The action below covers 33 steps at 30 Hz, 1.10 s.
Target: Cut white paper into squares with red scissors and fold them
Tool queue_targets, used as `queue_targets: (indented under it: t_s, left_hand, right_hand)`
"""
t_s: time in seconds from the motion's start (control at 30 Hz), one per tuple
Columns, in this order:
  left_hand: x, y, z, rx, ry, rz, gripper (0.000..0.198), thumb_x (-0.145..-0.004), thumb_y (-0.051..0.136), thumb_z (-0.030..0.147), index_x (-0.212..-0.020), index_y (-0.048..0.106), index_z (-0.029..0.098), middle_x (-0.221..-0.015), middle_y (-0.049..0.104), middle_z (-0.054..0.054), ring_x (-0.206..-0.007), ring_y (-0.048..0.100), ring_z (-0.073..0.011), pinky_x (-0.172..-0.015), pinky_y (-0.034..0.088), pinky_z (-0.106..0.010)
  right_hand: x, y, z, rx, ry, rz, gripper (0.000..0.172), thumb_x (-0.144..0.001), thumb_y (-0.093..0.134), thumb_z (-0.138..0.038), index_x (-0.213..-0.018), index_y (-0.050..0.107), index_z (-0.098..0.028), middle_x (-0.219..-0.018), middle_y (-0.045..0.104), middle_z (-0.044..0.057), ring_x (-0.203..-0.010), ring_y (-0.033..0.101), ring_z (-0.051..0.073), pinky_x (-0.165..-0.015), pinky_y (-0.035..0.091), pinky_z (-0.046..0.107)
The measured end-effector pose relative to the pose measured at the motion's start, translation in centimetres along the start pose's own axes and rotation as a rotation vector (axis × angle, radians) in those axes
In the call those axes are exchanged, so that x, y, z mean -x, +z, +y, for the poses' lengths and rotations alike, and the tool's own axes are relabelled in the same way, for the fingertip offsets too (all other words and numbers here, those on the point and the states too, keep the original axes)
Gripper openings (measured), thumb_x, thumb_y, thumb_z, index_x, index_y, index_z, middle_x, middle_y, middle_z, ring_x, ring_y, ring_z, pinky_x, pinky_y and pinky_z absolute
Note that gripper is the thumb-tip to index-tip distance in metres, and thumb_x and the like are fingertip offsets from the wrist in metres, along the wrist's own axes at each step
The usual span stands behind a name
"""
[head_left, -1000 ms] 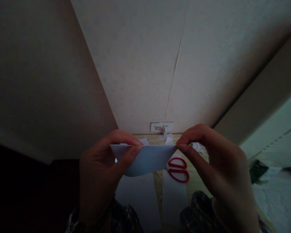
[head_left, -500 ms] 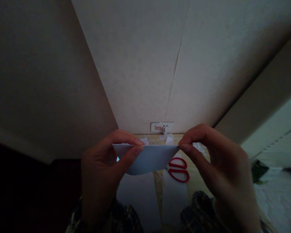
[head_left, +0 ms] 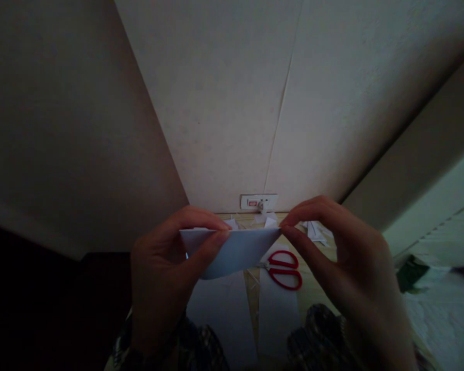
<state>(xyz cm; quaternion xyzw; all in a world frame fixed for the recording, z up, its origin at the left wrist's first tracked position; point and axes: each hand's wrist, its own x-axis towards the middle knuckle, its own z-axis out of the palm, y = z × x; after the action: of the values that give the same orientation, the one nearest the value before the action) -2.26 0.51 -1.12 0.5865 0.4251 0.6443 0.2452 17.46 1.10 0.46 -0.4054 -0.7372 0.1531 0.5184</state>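
Between my two hands a piece of white paper (head_left: 239, 251) is held up above the table, its top edge nearly level and its lower edge curved. My left hand (head_left: 174, 263) pinches the top edge left of its middle with thumb and forefinger. At the right corner, the thumb and forefinger of my right hand (head_left: 336, 263) are closed on the same paper. Below and behind it lie red-handled scissors (head_left: 284, 269), their blades partly hidden by the paper. They rest on a white paper strip (head_left: 278, 319). A larger white sheet (head_left: 224, 314) lies to the left.
The wooden table (head_left: 313, 283) meets a pale wall (head_left: 224, 113), where a socket (head_left: 259, 201) has a plug in it. Paper scraps (head_left: 315, 233) lie toward the back of the table. A dark green thing (head_left: 412, 273) is at the right.
My right hand has shifted slightly left with the right corner of the paper, uncovering more of the scissors. My left hand has hardly moved.
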Motion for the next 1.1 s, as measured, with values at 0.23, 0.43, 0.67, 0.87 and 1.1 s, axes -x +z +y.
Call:
queue_targets:
  t_s: [0.23, 0.43, 0.67, 0.87, 1.1]
  left_hand:
    - [-0.1, 0.6, 0.6, 0.002, 0.007, 0.029, 0.019, -0.078, 0.074, 0.009, -0.071, 0.074, 0.027, -0.072, 0.072, 0.008, -0.072, 0.066, -0.0107, -0.063, 0.050, -0.019]
    - [-0.2, 1.2, 0.9, -0.052, -0.001, -0.028, 0.019, -0.076, 0.073, 0.010, -0.071, 0.074, 0.028, -0.073, 0.073, 0.009, -0.074, 0.066, -0.0111, -0.064, 0.050, -0.019]
    - [0.0, 1.5, 1.3, -0.050, -0.053, -0.099, 0.020, -0.075, 0.071, 0.009, -0.070, 0.073, 0.029, -0.070, 0.071, 0.010, -0.072, 0.065, -0.0114, -0.064, 0.050, -0.021]
    - [0.1, 1.7, 1.4, -0.045, -0.068, -0.095, 0.020, -0.076, 0.071, 0.010, -0.070, 0.073, 0.029, -0.072, 0.071, 0.010, -0.073, 0.065, -0.0110, -0.066, 0.050, -0.020]
    - [0.2, 2.0, 1.4, 0.007, -0.070, -0.095, 0.020, -0.077, 0.071, 0.009, -0.073, 0.072, 0.028, -0.073, 0.071, 0.009, -0.074, 0.066, -0.0117, -0.065, 0.050, -0.020]
  right_hand:
    - [-0.3, 0.1, 0.1, 0.046, -0.043, -0.064, 0.009, -0.088, 0.072, -0.016, -0.088, 0.065, -0.021, -0.087, 0.066, 0.001, -0.083, 0.062, 0.017, -0.071, 0.048, 0.029]
    - [-0.3, 0.3, 0.0, 0.015, -0.060, -0.071, 0.008, -0.088, 0.071, -0.013, -0.085, 0.066, -0.018, -0.084, 0.065, 0.000, -0.080, 0.062, 0.014, -0.070, 0.047, 0.025]
    - [-0.3, 0.1, -0.2, -0.016, -0.058, -0.085, 0.011, -0.088, 0.069, -0.012, -0.082, 0.065, -0.019, -0.080, 0.064, -0.002, -0.077, 0.060, 0.012, -0.068, 0.046, 0.022]
    - [-0.4, 0.2, -0.5, -0.034, -0.049, -0.095, 0.010, -0.089, 0.068, -0.014, -0.081, 0.065, -0.019, -0.078, 0.064, -0.002, -0.076, 0.060, 0.013, -0.062, 0.046, 0.023]
    - [-0.2, 0.4, -0.9, -0.047, -0.029, -0.050, 0.013, -0.087, 0.068, -0.012, -0.077, 0.063, -0.019, -0.075, 0.063, -0.003, -0.072, 0.059, 0.012, -0.060, 0.045, 0.024]
